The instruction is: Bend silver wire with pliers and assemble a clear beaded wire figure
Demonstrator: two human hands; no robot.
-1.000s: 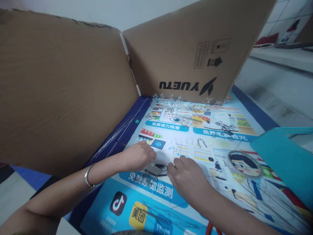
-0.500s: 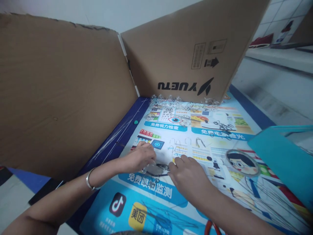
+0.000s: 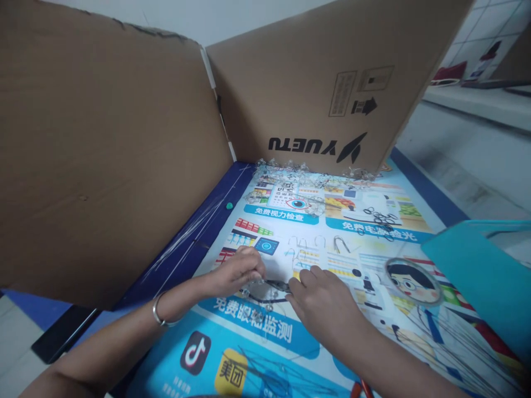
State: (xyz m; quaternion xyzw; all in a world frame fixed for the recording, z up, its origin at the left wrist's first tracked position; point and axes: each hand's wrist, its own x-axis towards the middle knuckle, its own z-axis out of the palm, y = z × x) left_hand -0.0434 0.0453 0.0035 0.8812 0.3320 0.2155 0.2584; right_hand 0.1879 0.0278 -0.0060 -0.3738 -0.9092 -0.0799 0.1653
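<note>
My left hand [image 3: 238, 271] is closed in a pinch over the printed sheet [image 3: 232, 381], near the tip of a dark metal tool. That tool, which looks like pliers [image 3: 279, 286], sticks out of my closed right hand [image 3: 321, 296] toward the left fingers. The handles are hidden in my right palm. Small clear beads [image 3: 258, 316] on thin wire hang or lie just under the left fingertips. What exactly the left fingers pinch is too small to make out. Bent U-shaped wires [image 3: 305, 243] lie on the sheet beyond both hands.
Two cardboard panels [image 3: 108, 166] stand at the left and back. Clear beaded pieces [image 3: 290, 166] line the back panel's foot. Dark wire rings [image 3: 379, 215], a wire coil [image 3: 412, 282] and a teal container [image 3: 477, 271] are to the right. Loose wires [image 3: 286, 367] and a red-handled tool [image 3: 363, 388] lie in front.
My left wrist has turned slightly and its fingers have come a little lower. The dark tool's jaws now point more plainly at the left fingertips. The view has shifted slightly.
</note>
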